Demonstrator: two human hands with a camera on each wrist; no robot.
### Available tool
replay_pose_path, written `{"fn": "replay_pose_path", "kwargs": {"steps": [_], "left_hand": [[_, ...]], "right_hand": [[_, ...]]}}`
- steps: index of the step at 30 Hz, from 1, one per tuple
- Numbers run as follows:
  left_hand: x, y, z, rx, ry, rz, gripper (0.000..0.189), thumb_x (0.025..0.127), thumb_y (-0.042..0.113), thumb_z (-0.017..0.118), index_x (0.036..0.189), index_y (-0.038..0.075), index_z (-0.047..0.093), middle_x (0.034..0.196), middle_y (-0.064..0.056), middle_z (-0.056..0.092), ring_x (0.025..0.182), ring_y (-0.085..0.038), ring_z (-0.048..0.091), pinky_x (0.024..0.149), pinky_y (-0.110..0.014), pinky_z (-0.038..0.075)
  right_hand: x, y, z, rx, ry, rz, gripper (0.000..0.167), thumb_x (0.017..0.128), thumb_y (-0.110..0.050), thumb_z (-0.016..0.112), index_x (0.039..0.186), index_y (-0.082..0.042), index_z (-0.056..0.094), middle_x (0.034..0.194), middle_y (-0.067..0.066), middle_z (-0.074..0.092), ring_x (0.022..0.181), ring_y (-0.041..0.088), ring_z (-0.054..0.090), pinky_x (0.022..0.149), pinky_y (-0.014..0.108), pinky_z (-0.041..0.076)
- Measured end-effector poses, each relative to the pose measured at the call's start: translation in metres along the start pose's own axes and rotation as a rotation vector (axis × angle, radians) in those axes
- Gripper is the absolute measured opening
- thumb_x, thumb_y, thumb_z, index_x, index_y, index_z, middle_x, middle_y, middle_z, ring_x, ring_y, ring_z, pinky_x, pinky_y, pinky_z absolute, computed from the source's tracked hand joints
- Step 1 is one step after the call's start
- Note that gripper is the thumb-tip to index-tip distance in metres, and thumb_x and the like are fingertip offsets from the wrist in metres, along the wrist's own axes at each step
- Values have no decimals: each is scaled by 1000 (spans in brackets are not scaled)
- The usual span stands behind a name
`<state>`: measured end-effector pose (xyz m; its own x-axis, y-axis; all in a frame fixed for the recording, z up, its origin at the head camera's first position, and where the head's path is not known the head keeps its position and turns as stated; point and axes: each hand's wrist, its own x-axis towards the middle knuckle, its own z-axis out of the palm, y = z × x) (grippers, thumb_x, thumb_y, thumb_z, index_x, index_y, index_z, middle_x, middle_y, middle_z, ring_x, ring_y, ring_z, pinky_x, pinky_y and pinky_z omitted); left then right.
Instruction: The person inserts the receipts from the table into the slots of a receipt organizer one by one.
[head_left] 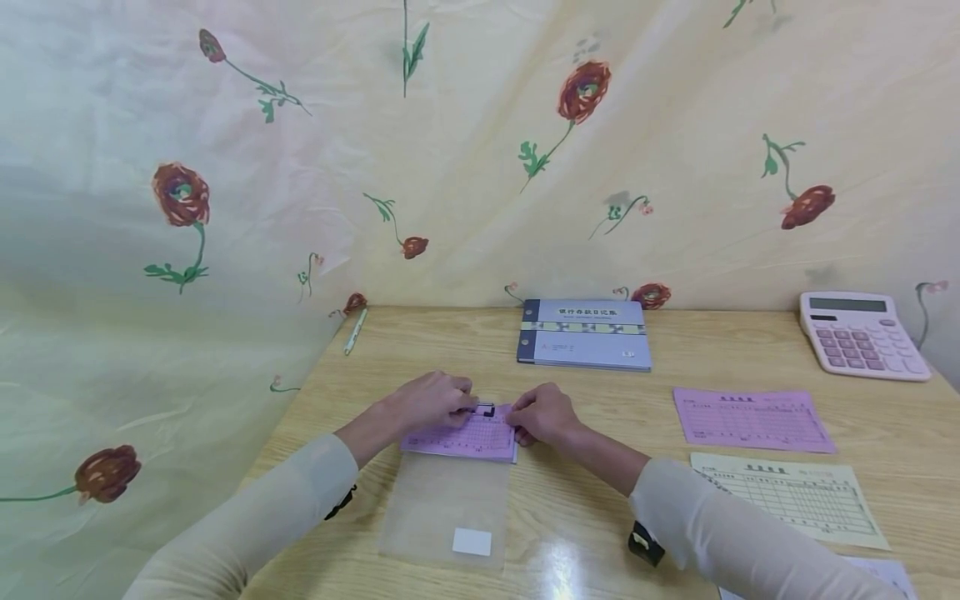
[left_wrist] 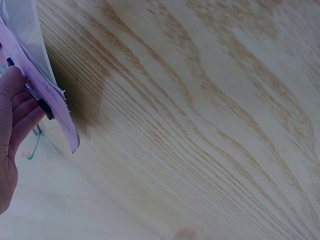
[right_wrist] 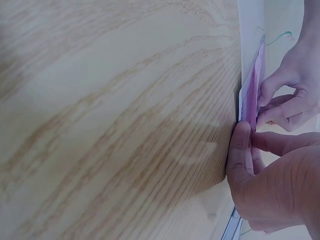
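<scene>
The left hand pinches a slim metal clip with black sliders; between both hands lies a purple printed paper form, pinched at its right by the right hand. Uneven pulling could skew or tear it.

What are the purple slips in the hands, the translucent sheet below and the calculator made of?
Purple slips: seemingly matte paper, thin and printed. Translucent sheet: probably frosted plastic; the tabletop shows hazily through. Calculator: likely hard plastic, with a smooth, rounded casing.
</scene>
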<state>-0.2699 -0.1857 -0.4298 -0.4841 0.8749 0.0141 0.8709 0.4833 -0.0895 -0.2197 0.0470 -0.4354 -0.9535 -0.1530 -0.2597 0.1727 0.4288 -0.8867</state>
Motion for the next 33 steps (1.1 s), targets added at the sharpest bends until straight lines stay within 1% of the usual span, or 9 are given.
{"fn": "replay_pose_path", "kwargs": {"steps": [6, 14, 19, 21, 24, 28, 29, 31, 33], "left_hand": [[0, 0, 0, 8, -15, -10, 17, 99, 16, 75, 114, 11, 83, 94, 0, 67, 63, -4, 49, 59, -13, 46], [0, 3, -2, -19, -28, -45, 16, 99, 16, 76, 112, 11, 83, 93, 1, 67, 66, -3, 52, 60, -13, 47], [0, 2, -2, -19, -36, -57, 16, 97, 16, 77, 111, 11, 83, 92, 1, 66, 65, -4, 51, 59, -13, 47], [0, 2, -1, -28, -33, -62, 16, 96, 15, 78, 111, 11, 83, 91, 1, 65, 65, -4, 51, 59, -14, 47], [0, 2, 0, -35, -21, -63, 15, 96, 13, 78, 109, 12, 84, 90, 2, 65, 65, -5, 51, 58, -15, 47], [1, 2, -2, -28, -20, -65, 14, 96, 14, 78, 109, 12, 84, 91, 2, 66, 66, -5, 52, 59, -14, 46], [1, 2, -2, -24, -25, -68, 14, 97, 15, 78, 110, 12, 84, 92, 2, 67, 67, -4, 53, 60, -13, 46], [1, 2, -1, -19, -35, -75, 15, 97, 16, 78, 111, 13, 84, 94, 1, 68, 67, -4, 53, 60, -13, 46], [1, 2, -1, -15, -47, -83, 16, 98, 17, 78, 112, 13, 83, 95, 1, 68, 68, -4, 53, 61, -12, 46]], "right_hand": [[0, -1, 0, -7, -6, 1, 9, 97, 0, 72, 102, 7, 76, 79, 11, 72, 59, 13, 65, 57, 25, 59], [0, -1, -1, 13, -13, -7, 9, 95, 3, 72, 101, 9, 76, 76, 12, 73, 57, 13, 67, 57, 26, 60], [1, -1, -1, -10, -32, -29, 11, 95, 3, 72, 103, 10, 74, 76, 12, 73, 58, 14, 67, 57, 26, 59], [3, 1, -1, -44, -34, -46, 10, 94, 3, 73, 102, 10, 73, 76, 13, 73, 58, 15, 67, 56, 26, 59], [5, 2, -2, -135, -15, -61, 10, 93, 0, 77, 98, 6, 70, 79, 10, 71, 60, 15, 65, 56, 24, 55], [6, 3, -8, -288, 27, -99, 23, 88, -6, 83, 96, 0, 62, 84, 9, 64, 67, 18, 59, 59, 25, 46], [6, 4, -10, -309, 36, -110, 26, 87, -6, 84, 96, -1, 61, 84, 9, 62, 67, 18, 58, 59, 25, 45], [6, 5, -15, -318, 41, -131, 25, 86, -6, 84, 98, 0, 62, 82, 10, 63, 66, 19, 58, 58, 26, 45], [5, 7, -21, -297, 37, -151, 20, 87, -3, 81, 98, 1, 65, 80, 9, 64, 65, 18, 58, 57, 26, 46]]}}
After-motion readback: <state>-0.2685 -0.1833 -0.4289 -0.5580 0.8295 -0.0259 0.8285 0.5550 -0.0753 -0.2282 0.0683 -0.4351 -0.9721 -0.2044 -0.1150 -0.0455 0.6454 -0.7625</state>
